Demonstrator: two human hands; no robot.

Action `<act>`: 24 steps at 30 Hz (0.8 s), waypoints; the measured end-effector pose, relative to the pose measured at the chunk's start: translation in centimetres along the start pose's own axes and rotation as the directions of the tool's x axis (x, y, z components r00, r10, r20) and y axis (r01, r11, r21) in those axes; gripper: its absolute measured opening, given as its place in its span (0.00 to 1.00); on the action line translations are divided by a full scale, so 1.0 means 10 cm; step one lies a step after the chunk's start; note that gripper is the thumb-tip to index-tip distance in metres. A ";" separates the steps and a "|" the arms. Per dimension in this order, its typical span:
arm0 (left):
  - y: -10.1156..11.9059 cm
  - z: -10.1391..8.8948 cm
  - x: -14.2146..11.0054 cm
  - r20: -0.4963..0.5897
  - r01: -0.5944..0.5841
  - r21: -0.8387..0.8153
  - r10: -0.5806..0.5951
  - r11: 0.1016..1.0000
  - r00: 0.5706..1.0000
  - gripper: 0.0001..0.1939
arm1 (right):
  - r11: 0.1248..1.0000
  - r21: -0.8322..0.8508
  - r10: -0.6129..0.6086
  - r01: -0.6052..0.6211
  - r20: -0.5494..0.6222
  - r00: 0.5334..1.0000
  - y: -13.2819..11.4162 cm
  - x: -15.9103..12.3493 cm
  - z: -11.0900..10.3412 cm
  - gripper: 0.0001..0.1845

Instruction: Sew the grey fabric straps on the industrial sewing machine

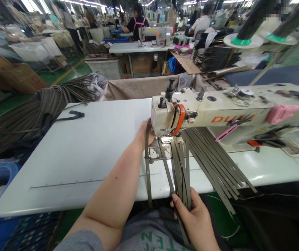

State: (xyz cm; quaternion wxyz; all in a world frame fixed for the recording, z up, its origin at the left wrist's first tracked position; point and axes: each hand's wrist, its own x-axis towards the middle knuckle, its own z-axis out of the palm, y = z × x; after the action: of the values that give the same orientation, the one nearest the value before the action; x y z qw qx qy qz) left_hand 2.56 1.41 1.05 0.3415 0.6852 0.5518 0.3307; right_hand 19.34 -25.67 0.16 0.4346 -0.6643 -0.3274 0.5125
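Note:
My right hand [195, 216] is closed around several olive-green straps [179, 167] near the table's front edge, thumb on top. One strap [166, 164] in it runs up to the needle area of the sewing machine [191, 111]. My left hand [146, 130] reaches to the left side of the machine head; its fingers are hidden behind the head. Over that wrist hangs another olive strap [147, 164], dropping past the table edge. A fan of similar straps [212, 160] lies under the machine arm on the right.
The white table [86, 146] carries a short dark strap piece [76, 114] at its far left. A large strap bundle [34, 111] lies beyond the left edge, with a blue crate [0, 170] below. Pink-handled snips [227, 131] rest against the machine. Another person [137, 26] sits farther back.

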 end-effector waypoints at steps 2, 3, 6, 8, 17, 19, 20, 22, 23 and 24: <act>0.00 0.02 -0.02 -0.045 0.004 -0.013 -0.005 1.000 0.999 0.18 | 1.000 0.004 0.010 -0.010 -0.010 1.000 -0.01 0.00 0.01 0.35; -0.01 0.03 -0.02 -0.062 0.001 -0.027 -0.003 1.000 0.998 0.18 | 1.000 0.004 0.010 -0.010 -0.013 1.000 -0.02 0.00 0.01 0.35; -0.03 0.04 -0.02 -0.094 0.003 -0.063 -0.009 0.998 0.996 0.17 | 1.000 -0.002 0.000 0.000 -0.002 1.000 -0.06 -0.02 0.01 0.35; -0.04 0.03 -0.02 -0.095 0.021 -0.073 -0.028 0.997 0.995 0.17 | 1.000 -0.001 -0.011 0.011 -0.001 1.000 -0.08 -0.03 0.01 0.33; -0.01 0.02 -0.02 -0.076 0.030 -0.069 -0.035 0.997 0.996 0.19 | 1.000 0.020 0.012 -0.012 -0.025 1.000 -0.13 -0.02 0.05 0.35; -0.04 0.04 0.00 -0.074 0.043 -0.066 -0.048 0.997 0.996 0.18 | 1.000 0.022 0.012 -0.012 -0.025 1.000 -0.13 -0.02 0.05 0.35; -0.06 0.04 0.01 -0.074 0.048 -0.063 -0.052 0.997 0.996 0.18 | 1.000 0.024 0.012 -0.011 -0.026 1.000 -0.13 -0.02 0.05 0.35; -0.07 0.04 0.00 -0.072 0.046 -0.062 -0.050 0.997 0.996 0.17 | 1.000 0.028 0.009 -0.008 -0.022 1.000 -0.12 -0.02 0.04 0.35; -0.08 0.04 0.00 -0.068 0.040 -0.062 -0.044 0.997 0.997 0.17 | 1.000 0.029 0.005 -0.005 -0.020 1.000 -0.12 -0.01 0.04 0.34; -0.08 0.03 0.00 -0.065 0.033 -0.059 -0.037 0.998 0.997 0.16 | 1.000 0.031 0.002 -0.001 -0.017 1.000 -0.11 -0.01 0.04 0.34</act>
State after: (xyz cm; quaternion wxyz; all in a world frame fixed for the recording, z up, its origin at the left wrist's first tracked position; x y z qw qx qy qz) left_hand 2.41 1.47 0.19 0.3486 0.6541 0.5647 0.3630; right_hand 18.93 -25.23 1.16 0.4471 -0.6622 -0.3152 0.5120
